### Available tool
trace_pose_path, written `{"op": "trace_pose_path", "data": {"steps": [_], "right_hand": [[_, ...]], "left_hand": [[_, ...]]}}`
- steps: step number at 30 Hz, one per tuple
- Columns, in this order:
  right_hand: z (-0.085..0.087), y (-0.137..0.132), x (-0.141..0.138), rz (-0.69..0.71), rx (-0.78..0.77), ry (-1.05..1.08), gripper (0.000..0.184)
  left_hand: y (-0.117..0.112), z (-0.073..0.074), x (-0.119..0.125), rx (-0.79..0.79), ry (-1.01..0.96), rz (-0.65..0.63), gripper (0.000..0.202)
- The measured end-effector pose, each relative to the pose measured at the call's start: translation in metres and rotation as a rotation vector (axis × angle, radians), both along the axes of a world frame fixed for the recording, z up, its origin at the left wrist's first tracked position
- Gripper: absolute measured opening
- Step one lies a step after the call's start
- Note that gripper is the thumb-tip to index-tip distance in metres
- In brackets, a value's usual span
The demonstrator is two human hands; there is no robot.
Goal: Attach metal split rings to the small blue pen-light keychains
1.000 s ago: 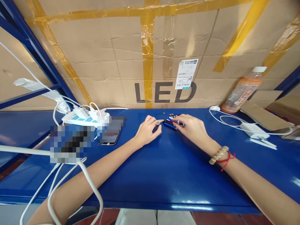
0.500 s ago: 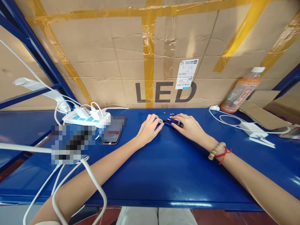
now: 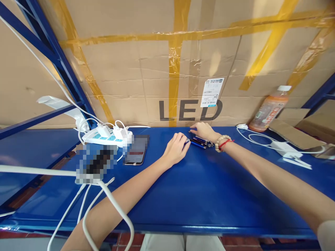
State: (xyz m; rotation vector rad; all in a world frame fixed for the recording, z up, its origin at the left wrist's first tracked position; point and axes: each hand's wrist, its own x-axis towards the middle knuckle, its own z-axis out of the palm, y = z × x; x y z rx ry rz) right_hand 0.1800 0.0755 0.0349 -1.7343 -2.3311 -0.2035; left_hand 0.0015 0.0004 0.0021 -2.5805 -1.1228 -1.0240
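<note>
Blue pen-like tubes [image 3: 199,143] lay bunched on the table [image 3: 167,205], probably for easy reach. Left hand [image 3: 175,149] had a small silvery thing [image 3: 187,140] pinched just beside them, seemingly to steady it; right hand [image 3: 205,130] hovered behind them, couldn't tell if gripping anything.

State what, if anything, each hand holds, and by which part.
Left hand: a small silvery round-ended object, pinched near its visible end between thumb and forefinger. Right hand: cannot be told.

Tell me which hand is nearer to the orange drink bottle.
Right. The right hand is left of the bottle, apart from it; the left hand is farther left, between the phone and the right hand.
</note>
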Motion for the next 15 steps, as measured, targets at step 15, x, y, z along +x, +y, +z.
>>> {"op": "trace_pose_path", "data": {"steps": [15], "right_hand": [[-0.007, -0.011, -0.015, 0.019, 0.050, 0.139, 0.021]], "left_hand": [[-0.001, 0.003, -0.003, -0.075, -0.047, -0.021, 0.019]]}}
